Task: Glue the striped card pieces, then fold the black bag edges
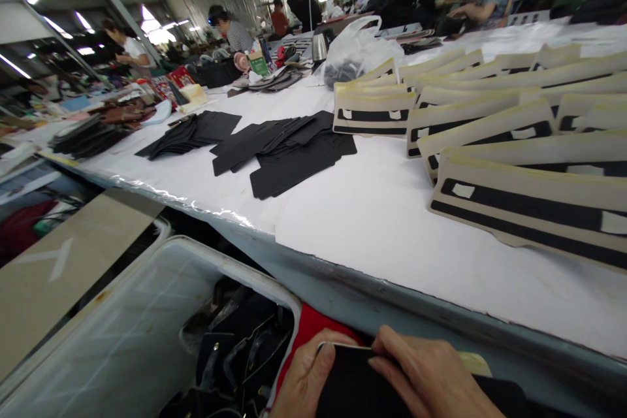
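Observation:
At the bottom of the head view, below the table's front edge, my left hand (306,372) holds the left side of a black panel (360,382), thumb on its face. My right hand (424,369) is closed on the same panel's upper edge, its fingers bent over the rim. The panel's lower part runs out of the frame. Behind my right hand are a pale yellowish edge and another dark piece. Red cloth (318,323) shows beside my left hand.
On the white table (372,209) lie stacks of black pieces (294,144). Beige panels with black strips (524,209) stand at the right. A white bin (181,261) with black items is at lower left. A plastic bag (360,52) and several people are farther back.

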Demonstrator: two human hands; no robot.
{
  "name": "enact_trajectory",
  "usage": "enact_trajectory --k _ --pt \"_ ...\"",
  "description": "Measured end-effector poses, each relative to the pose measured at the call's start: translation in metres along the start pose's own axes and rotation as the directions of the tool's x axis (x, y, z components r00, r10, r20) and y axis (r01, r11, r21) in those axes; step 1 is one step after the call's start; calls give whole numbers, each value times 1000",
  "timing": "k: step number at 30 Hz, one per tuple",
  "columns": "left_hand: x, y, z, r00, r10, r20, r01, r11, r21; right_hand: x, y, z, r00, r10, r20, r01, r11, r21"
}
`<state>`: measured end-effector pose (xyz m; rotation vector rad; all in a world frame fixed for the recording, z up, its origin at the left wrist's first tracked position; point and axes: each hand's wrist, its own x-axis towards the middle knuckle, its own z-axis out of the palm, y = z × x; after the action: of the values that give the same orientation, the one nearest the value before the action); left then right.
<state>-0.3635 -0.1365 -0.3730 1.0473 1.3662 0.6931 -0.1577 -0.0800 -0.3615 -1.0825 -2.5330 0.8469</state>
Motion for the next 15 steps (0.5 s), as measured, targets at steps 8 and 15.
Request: enact_trajectory --k 8,15 --pt "-5 7 0 1000 7 -23 -6 999 34 -4 -2 -1 998 54 17 -55 996 71" --pt "-5 8 3 997 14 -81 -13 1000 21 -5 -3 -3 993 104 46 -109 987 116"
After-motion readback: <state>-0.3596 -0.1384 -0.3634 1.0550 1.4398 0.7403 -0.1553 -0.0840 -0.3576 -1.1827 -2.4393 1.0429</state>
